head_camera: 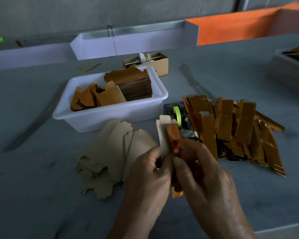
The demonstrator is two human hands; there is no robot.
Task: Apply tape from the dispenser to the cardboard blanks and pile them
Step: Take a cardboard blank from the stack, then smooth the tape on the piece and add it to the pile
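Both hands hold one folded cardboard blank (pixel 166 135) upright in front of me, beige inside and shiny gold outside. My left hand (pixel 148 171) grips its beige side. My right hand (pixel 202 169) pinches the gold flap with thumb and fingers. Just behind the blank stands the tape dispenser (pixel 179 118) with a green tape roll. A loose fan of flat beige blanks (pixel 114 152) lies to the left. A heap of folded gold blanks (pixel 240 128) lies to the right of the dispenser.
A white plastic tub (pixel 110 116) holding stacked gold blanks sits behind the beige fan. A small cardboard box (pixel 159 64) stands beyond it. A grey tray (pixel 290 66) is at the far right edge. A white partition (pixel 133 42) borders the grey table's back.
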